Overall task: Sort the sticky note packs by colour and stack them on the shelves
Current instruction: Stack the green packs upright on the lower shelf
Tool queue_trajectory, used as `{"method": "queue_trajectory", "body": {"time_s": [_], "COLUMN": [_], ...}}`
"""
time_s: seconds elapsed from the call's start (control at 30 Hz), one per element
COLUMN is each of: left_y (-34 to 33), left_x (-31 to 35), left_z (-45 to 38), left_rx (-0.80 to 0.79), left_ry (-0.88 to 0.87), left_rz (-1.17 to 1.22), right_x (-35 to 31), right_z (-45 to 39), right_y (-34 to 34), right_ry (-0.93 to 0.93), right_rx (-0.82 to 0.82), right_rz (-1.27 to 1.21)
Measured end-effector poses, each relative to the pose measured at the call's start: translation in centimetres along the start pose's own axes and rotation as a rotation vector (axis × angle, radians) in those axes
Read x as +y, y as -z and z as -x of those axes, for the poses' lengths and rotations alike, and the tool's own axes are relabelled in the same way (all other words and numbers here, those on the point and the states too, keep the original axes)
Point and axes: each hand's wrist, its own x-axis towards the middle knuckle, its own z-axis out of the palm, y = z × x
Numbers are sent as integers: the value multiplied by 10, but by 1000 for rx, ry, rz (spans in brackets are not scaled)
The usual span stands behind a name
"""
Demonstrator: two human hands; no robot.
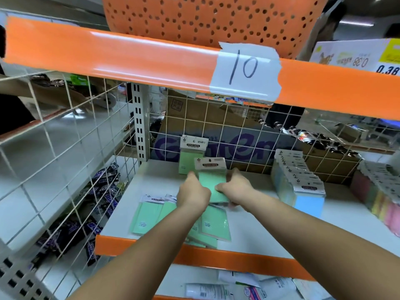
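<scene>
Green sticky note pack (213,187): gripped at both side edges by left hand (193,191) and right hand (238,188), mid-shelf (259,226). Loose green packs (149,215) cover the front edge. Blue pack row (300,182) stands right; wire grid (65,148) bounds left.

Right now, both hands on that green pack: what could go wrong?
1. Loose green packs lie scattered at the shelf's front edge, some overhanging; the forearms passing above could sweep them off.
2. The left hand and right hand hold the green pack only by its edges; it could slip.
3. The upright green pack leans on the wire grid and may topple if bumped.
</scene>
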Motion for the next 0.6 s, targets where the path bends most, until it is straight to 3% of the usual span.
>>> {"method": "queue_trajectory", "body": {"time_s": [0.2, 0.6], "left_y": [5, -1], "left_x": [-11, -34], "left_z": [-34, -97], "left_rx": [100, -55], "left_ry": [-31, 0], "left_rz": [-13, -106], "right_x": [-21, -28], "right_z": [-24, -45], "right_y": [-26, -58], "right_ry": [74, 91], "right_rx": [47, -28], "right_rz": [-43, -15]}}
